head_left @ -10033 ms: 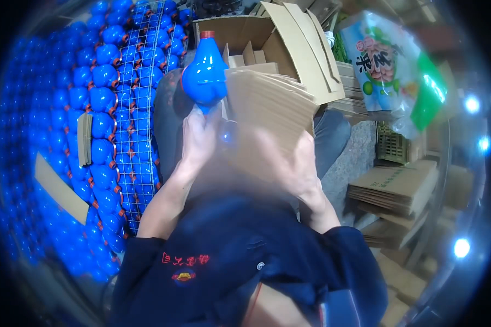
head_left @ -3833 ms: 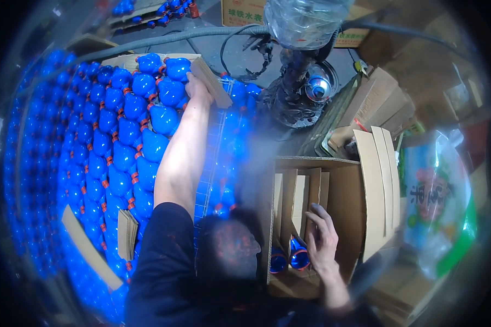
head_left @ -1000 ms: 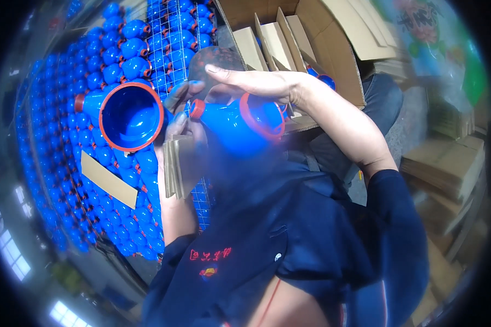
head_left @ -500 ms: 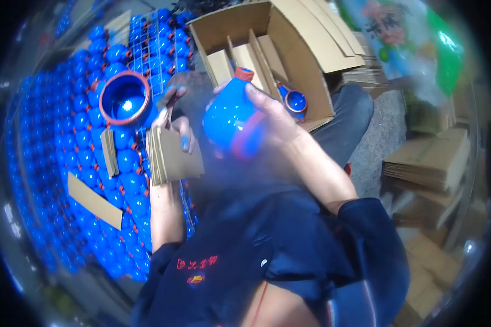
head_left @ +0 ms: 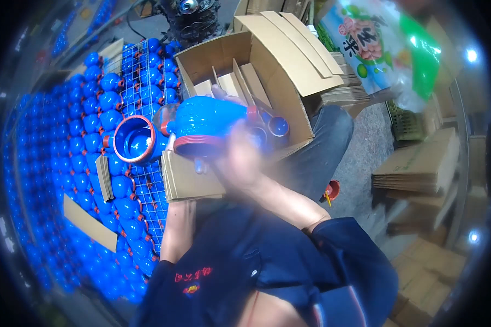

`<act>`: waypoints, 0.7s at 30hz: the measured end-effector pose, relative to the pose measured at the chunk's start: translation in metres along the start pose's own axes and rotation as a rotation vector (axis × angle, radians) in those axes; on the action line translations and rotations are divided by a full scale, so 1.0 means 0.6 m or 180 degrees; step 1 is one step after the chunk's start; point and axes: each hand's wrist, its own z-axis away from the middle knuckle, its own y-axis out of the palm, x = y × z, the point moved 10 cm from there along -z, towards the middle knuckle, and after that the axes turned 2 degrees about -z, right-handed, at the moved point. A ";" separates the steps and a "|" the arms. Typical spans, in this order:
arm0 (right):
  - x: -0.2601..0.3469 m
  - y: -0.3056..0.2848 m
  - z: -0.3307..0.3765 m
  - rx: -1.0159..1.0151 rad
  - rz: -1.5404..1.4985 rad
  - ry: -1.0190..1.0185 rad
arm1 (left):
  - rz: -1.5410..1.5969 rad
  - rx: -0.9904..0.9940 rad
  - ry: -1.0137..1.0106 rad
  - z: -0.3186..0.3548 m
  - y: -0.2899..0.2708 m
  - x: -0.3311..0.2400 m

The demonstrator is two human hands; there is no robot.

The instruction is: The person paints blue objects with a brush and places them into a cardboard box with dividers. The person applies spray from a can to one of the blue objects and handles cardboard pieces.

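My right hand [head_left: 240, 158], blurred, grips a blue pipe fitting with red rims [head_left: 207, 122] just in front of an open cardboard carton [head_left: 267, 82] that has divider walls and a blue fitting inside [head_left: 278, 126]. My left hand [head_left: 201, 164] is mostly hidden behind a bundle of flat cardboard sheets [head_left: 191, 177] that it holds. A blue cup-shaped fitting with a red rim [head_left: 133, 140] is held up against the same bundle. Both hands are raised close together over my lap.
A large heap of blue fittings [head_left: 82, 163] fills the left, behind a wire mesh panel [head_left: 147, 76], with cardboard strips [head_left: 90, 223] lying on it. Stacks of flat cardboard [head_left: 414, 163] stand at the right. A colourful plastic bag [head_left: 382, 43] hangs at the upper right.
The view has swung so the carton sits higher and centred. My right hand has brought its blue fitting lower and closer to the cardboard bundle, and the cup-shaped fitting has come nearer.
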 end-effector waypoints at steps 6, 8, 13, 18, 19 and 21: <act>0.006 -0.019 0.021 -0.0356 0.1821 0.0257 | -0.1220 -0.1489 -0.0071 -0.013 -0.027 -0.095; -0.002 -0.015 0.023 -0.0481 0.1833 0.0652 | -0.1616 -0.1823 -0.0084 0.000 -0.027 -0.138; 0.010 0.004 0.024 -0.0534 0.2242 0.0807 | -0.2114 -0.2206 -0.0171 0.007 -0.031 -0.175; 0.005 -0.004 0.032 -0.0618 0.2187 0.0833 | -0.2355 -0.2399 -0.0260 0.012 -0.027 -0.193; 0.005 -0.009 0.034 -0.0673 0.2189 0.0838 | -0.2399 -0.2422 -0.0295 0.012 -0.025 -0.192; 0.006 -0.022 0.039 -0.0769 0.2199 0.0819 | -0.2472 -0.2497 -0.0377 0.011 -0.017 -0.187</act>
